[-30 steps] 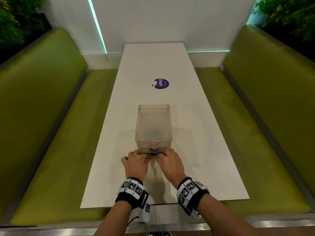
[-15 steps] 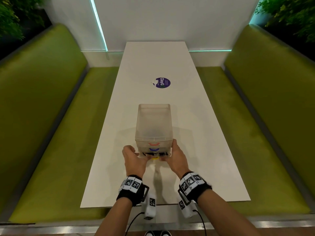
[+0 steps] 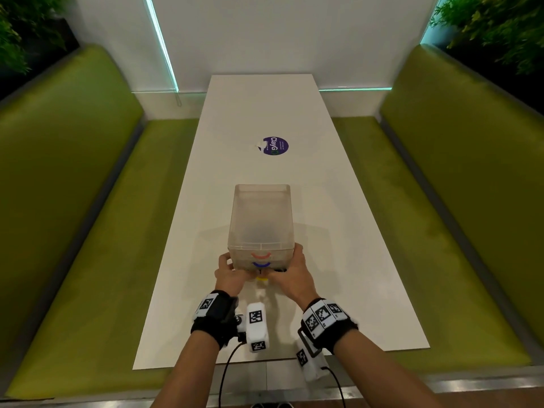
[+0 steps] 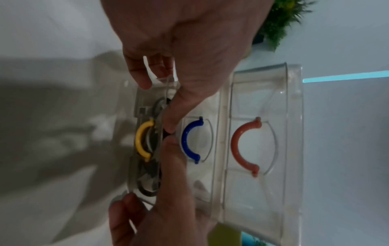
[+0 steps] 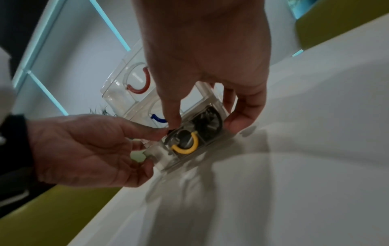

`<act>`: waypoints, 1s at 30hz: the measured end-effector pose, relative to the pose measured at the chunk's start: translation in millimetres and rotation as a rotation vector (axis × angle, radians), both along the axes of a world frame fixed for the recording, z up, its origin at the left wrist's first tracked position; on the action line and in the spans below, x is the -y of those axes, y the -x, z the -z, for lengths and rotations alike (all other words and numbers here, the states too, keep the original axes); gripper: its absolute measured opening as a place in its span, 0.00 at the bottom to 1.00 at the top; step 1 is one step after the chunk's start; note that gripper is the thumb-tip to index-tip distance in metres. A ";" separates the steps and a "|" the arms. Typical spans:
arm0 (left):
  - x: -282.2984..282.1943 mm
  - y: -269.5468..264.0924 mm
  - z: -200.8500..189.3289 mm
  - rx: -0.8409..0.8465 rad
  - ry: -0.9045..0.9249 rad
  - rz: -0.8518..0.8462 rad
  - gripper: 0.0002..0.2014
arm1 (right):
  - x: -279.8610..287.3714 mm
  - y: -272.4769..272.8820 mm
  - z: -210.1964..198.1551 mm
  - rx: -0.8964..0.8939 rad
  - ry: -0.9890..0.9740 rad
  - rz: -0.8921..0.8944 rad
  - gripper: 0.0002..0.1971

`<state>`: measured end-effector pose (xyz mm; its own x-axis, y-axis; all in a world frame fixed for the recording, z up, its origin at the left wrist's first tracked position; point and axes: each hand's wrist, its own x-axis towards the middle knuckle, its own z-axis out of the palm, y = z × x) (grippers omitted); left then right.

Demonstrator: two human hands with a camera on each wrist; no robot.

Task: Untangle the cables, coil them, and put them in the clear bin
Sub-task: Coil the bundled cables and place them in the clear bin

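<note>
A clear bin [image 3: 261, 219] with three stacked drawers stands on the white table [image 3: 338, 260]; their handles are red [image 3: 260, 255], blue [image 3: 260, 264] and yellow [image 3: 261, 279]. The bottom drawer [image 5: 168, 159], with the yellow handle [image 5: 187, 147], sticks out a little towards me. Dark coiled cables [image 5: 208, 119] lie inside it and show through the plastic as cables [image 4: 151, 183]. My left hand [image 3: 232, 270] grips the drawer's left end. My right hand [image 3: 290, 270] grips its right end. Both thumbs meet on the drawer's top edge, near the blue handle [image 4: 189, 139].
Green benches [image 3: 88, 231] run along both sides of the table. A round purple sticker [image 3: 275, 145] lies on the table beyond the bin. The near table edge [image 3: 279, 360] is just behind my wrists. Plants [image 3: 494, 25] fill the upper corners.
My hands were close together, knuckles up, in front of the bin. They have spread to the bottom drawer's ends, and the yellow handle now shows between them.
</note>
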<state>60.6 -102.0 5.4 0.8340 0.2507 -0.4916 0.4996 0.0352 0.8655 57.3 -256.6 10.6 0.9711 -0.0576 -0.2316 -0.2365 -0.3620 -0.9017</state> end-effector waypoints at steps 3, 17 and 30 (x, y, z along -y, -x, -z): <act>-0.5 -4.9 1.3 -0.040 -0.127 0.032 0.41 | -0.7 4.2 -2.0 0.017 0.101 -0.020 0.40; -6.4 -5.2 5.7 0.054 -0.290 0.152 0.42 | 9.6 1.8 4.2 0.008 0.083 -0.154 0.37; -23.5 3.2 5.1 0.144 -0.251 0.384 0.33 | 14.5 4.1 2.8 0.080 0.378 -0.179 0.32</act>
